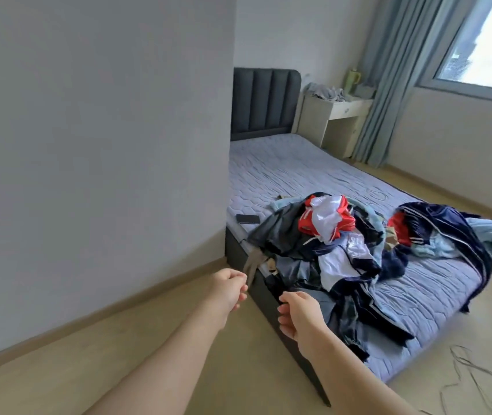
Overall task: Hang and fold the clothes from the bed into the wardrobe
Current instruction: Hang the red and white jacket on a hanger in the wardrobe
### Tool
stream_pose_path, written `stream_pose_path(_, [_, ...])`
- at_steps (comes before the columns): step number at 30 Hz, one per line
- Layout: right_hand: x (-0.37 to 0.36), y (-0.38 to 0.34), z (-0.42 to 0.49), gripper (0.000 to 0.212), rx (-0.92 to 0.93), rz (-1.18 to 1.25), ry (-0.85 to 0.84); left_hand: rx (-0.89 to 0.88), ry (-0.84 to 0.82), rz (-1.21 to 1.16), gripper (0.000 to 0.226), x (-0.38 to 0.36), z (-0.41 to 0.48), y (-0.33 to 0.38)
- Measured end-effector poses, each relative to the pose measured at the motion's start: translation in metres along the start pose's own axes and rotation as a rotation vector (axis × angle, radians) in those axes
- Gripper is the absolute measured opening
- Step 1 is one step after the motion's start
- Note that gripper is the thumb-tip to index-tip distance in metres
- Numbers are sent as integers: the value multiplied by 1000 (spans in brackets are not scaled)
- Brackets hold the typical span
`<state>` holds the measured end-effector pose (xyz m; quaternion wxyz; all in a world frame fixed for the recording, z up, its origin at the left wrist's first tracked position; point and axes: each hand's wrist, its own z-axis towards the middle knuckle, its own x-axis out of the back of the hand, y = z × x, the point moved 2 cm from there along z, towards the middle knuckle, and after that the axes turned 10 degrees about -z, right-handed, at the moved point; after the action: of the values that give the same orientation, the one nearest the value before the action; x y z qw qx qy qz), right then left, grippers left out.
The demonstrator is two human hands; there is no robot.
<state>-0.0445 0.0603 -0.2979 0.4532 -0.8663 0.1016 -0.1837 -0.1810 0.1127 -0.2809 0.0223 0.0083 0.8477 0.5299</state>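
My left hand (229,287) hovers at the near corner of the bed (283,169). Its fingers are curled in, with the tips right by a grey strip of cloth (251,265) that hangs over the edge, and I cannot tell whether I have it pinched or am only beside it. My right hand (300,314) is near it, low by the bed's side, fingers loosely curled with nothing in them. The clothes (337,253) lie in a tangled heap across the foot end of the mattress, with a red and white top (328,218) on the crest and a navy striped jacket (448,229) spread to the far side. A phone (247,218) lies on the mattress close to the heap. Everything looks soft, light and limp, and the shiny dark pieces will probably slip through a slack grip. The pieces look entangled, so I judge it best to take one garment by its collar or shoulders and lift it free rather than tug a trailing end.
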Motion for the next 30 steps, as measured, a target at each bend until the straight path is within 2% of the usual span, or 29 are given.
stream_pose_path(8, [119, 15, 98, 10, -150, 131, 105, 29, -146, 140, 16, -156, 79, -3])
stream_pose_path(13, [186, 7, 191, 15, -199, 157, 179, 66, -242, 171, 14, -260, 160, -4])
stream_pose_path(22, [277, -47, 330, 19, -289, 123, 238, 71, -313, 286, 16, -404, 285, 40])
stream_pose_path(24, [292, -50, 352, 22, -305, 137, 227, 76, -319, 324, 16, -427, 303, 41])
stream_pose_path(30, [352, -55, 435, 13, -315, 93, 201, 118, -273, 376, 17, -498, 357, 28])
